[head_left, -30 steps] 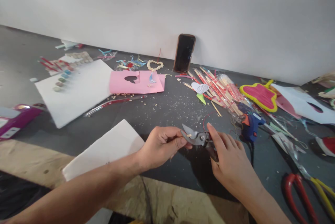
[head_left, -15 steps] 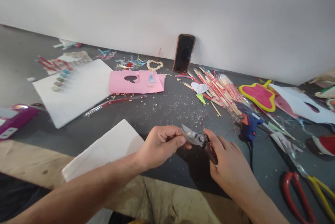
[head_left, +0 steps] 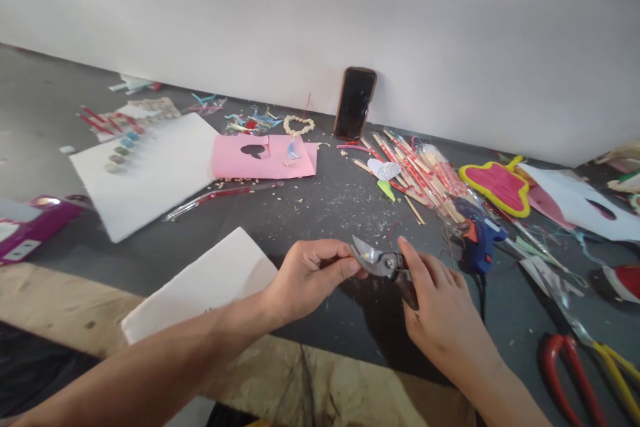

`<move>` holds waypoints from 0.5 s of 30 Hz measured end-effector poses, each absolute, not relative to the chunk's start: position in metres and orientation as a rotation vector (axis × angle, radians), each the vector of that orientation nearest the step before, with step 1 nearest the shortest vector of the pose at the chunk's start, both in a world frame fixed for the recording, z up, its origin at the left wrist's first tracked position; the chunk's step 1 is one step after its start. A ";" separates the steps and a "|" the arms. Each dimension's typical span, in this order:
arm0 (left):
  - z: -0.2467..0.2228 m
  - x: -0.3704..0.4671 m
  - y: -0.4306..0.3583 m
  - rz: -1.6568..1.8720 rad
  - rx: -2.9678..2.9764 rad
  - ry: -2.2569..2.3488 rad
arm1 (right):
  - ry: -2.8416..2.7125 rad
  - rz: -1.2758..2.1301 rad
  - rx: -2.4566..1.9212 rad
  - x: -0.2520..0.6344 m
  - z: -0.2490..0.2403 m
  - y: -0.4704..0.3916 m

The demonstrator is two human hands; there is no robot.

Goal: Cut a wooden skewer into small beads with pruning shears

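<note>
Pruning shears (head_left: 383, 263) are gripped in my right hand (head_left: 440, 300), its fingers wrapped round the handles and the index finger lying along the top. The blades point left and stand a little apart. Just at their tip, my left hand (head_left: 315, 277) pinches thumb against index finger. A tiny pale piece shows between the blades by those fingertips; it is too small to name, and most of what the left hand pinches is hidden. Both hands are above the dark tabletop (head_left: 330, 220), close to its front edge, among scattered pale crumbs.
A white board (head_left: 200, 287) lies under my left forearm. Behind are a pink paper piece (head_left: 233, 157), a bead heart (head_left: 299, 124) and a phone (head_left: 355, 104) against the wall. To the right lie wrapped chopsticks (head_left: 410, 170), a blue glue gun (head_left: 477, 244) and large scissors (head_left: 580, 330).
The whole view has shifted slightly, with things appearing a little further right. The shears and both hands keep nearly the same pose, blades still at the left fingertips.
</note>
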State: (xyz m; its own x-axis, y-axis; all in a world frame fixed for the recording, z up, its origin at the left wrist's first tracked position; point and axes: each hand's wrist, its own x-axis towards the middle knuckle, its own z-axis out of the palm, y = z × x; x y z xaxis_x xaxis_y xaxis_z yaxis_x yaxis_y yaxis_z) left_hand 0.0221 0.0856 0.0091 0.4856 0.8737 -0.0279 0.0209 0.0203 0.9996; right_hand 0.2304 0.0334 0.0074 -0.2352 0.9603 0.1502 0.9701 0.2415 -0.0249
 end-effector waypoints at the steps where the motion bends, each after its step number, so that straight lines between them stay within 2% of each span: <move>1: 0.009 0.022 0.085 0.804 1.401 0.840 | -2.368 -0.095 -1.846 0.231 0.007 0.033; 15: 0.011 0.021 0.085 0.783 1.380 0.783 | -2.451 0.057 -1.752 0.236 0.004 0.035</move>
